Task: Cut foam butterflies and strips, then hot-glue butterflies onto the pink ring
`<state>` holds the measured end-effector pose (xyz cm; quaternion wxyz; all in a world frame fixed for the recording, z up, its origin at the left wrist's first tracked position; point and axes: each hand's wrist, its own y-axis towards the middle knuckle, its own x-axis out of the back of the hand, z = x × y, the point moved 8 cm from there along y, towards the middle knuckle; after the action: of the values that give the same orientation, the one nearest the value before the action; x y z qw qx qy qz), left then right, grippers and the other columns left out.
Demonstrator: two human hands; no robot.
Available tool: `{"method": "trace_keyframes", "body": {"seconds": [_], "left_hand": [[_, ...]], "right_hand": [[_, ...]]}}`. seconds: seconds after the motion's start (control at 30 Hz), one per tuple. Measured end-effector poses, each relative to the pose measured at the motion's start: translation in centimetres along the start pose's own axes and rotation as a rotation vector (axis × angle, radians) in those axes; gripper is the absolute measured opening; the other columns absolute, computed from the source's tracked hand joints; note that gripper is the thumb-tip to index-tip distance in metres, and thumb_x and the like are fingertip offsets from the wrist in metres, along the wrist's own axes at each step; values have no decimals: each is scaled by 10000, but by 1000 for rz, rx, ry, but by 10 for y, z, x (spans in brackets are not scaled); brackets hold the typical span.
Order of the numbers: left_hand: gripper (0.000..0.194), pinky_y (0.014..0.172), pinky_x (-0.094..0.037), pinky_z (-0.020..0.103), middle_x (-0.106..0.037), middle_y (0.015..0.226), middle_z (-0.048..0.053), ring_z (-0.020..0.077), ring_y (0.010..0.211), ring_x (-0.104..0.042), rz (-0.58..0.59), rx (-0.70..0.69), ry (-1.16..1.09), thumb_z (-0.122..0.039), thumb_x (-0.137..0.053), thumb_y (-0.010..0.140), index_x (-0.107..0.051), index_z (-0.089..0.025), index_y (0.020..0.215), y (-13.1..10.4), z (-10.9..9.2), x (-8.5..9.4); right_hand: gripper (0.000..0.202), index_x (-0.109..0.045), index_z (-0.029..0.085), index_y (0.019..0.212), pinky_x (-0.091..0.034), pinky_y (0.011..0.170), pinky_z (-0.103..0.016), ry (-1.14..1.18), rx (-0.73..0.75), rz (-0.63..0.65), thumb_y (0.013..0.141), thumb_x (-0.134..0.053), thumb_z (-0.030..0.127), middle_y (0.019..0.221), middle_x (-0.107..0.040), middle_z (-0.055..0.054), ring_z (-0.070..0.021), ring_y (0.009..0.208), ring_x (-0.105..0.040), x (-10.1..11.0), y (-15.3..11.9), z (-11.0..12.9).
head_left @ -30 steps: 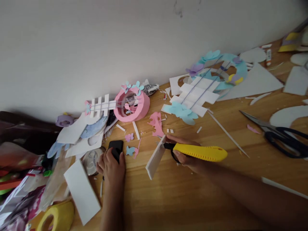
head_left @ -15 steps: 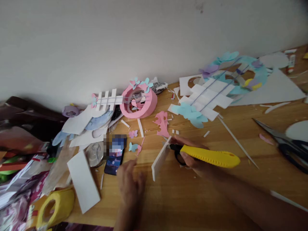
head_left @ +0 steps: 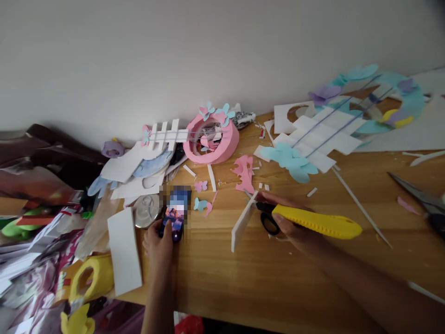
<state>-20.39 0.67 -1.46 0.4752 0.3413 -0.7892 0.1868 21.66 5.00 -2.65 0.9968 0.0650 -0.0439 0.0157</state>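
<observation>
My left hand [head_left: 158, 243] is at the lower end of a smartphone [head_left: 174, 218] lying on the wooden table. Its thumb rests on the lit screen and its fingers curl by the phone's left edge. My right hand [head_left: 287, 222] is closed round a yellow utility knife [head_left: 318, 221], whose handle points right. At the knife's black front end, a narrow white foam strip [head_left: 241, 225] stands tilted; the hand's fingers behind it are partly hidden. A black ring [head_left: 270, 223] shows just under the knife, and what it belongs to is hidden.
A pink toy guitar [head_left: 227, 144] leans at the wall, with a blue and white one [head_left: 323, 134] to its right. Scissors [head_left: 417, 195] lie far right. A white board [head_left: 125, 250], a tin lid [head_left: 146, 211] and a yellow ring [head_left: 92, 278] are left. Pink scraps [head_left: 244, 171] lie mid-table.
My left hand has moved left and onto the phone, its thumb now on the screen. The right hand still holds the knife and strip. The view has shifted, so things appear further right.
</observation>
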Motion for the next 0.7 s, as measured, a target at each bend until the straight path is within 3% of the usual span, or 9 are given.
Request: {"method": "trace_keyframes", "body": {"seconds": [0.13,0.23,0.5,0.6,0.7], "left_hand": [[393,1048,-401,529,-634,1202,158,355,1211,-543,26,15,68,-409,-570,868,-651,-171,1170,-5,-6,0],[420,1032,-401,565,-615,1252,168,378,1236,-523,9,4,139,-411,-584,868,-620,-181,1218,-10,-10,2],[386,992,-424,571,-630,1200,165,379,1180,-553,25,-3,159,-396,-611,851,-617,-183,1173,-8,-13,-1],[389,1001,-411,575,-626,1169,165,365,1155,-538,-5,-114,128,-414,-505,909,-605,-160,1187,-14,-14,-1],[497,1015,-408,549,-625,1118,157,332,1099,-544,-11,-318,64,-435,-425,947,-526,-113,1311,-30,-17,-2]], "right_hand": [[356,-703,345,1219,-626,877,-448,-7,-2,16,871,-649,402,1189,-737,-37,-322,1076,-709,3,1,2],[386,-678,364,1260,-595,952,-458,-33,38,-2,878,-634,395,1253,-708,-18,-321,1155,-672,3,1,6],[366,-678,367,1249,-528,1055,-491,-8,6,31,890,-617,402,1279,-692,-16,-309,1212,-637,0,0,4],[355,-684,355,1242,-516,1066,-496,-25,-12,52,897,-612,398,1237,-713,-32,-311,1232,-623,0,-1,3],[369,-671,354,1259,-500,1078,-526,-20,-14,42,898,-610,395,1240,-709,-45,-320,1260,-600,1,-3,0]]}}
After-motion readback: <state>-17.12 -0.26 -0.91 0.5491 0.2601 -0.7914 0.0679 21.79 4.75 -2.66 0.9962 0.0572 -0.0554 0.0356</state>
